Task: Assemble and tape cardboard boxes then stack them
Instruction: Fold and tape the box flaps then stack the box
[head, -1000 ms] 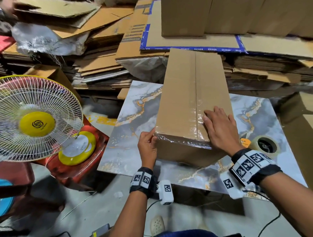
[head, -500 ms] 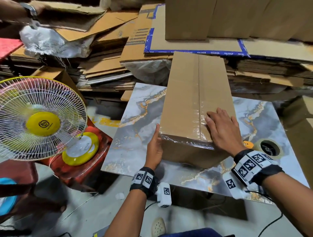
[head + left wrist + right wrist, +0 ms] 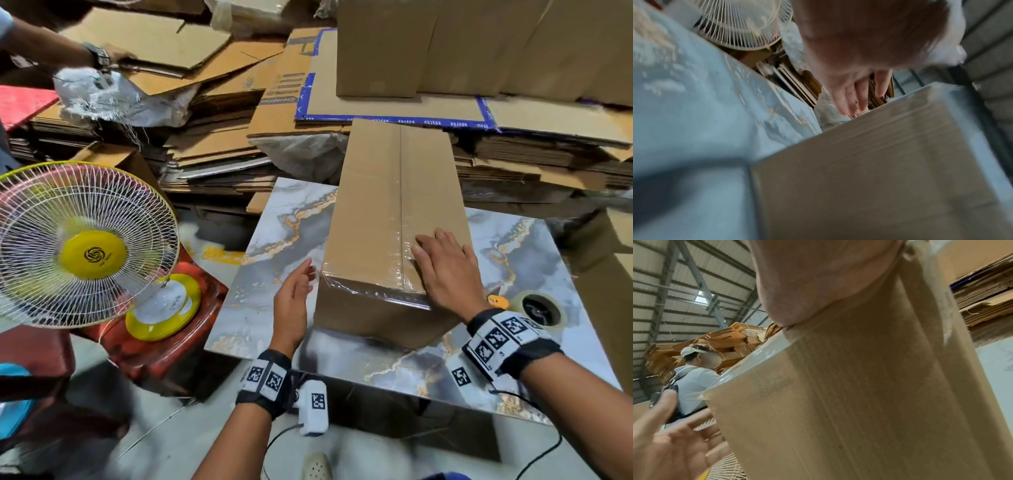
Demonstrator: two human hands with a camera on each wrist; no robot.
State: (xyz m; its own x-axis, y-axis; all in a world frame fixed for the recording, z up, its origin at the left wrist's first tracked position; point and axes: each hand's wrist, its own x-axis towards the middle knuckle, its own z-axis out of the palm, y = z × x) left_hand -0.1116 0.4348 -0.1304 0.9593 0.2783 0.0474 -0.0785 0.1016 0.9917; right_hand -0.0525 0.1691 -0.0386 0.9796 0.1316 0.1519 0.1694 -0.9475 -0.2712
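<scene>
Behind everything, flattened cardboard sheets are heaped in stacks, presumably the stock I draw the next box from. In front of them lies the marble-patterned board I use as a bench, flat and smooth so a box sits square on it. The long cardboard box lies lengthwise on that board, pointing away from me, its near end towards my body so the taped seam is within easy reach. Clear tape runs along the centre seam and folds down over the near edge. To my left the fan stands on a red stool, well apart from the work.

My right hand lies flat on the top of the box, fingers straight and spread beside the seam; I judge I am pressing the tape down and steadying the box. My left hand is relaxed with fingers extended, just beside the near left corner and grasping nothing; whether it touches the cardboard I cannot tell. The tape roll rests on the board just to the right of my right wrist, kept near for the next strip.
</scene>
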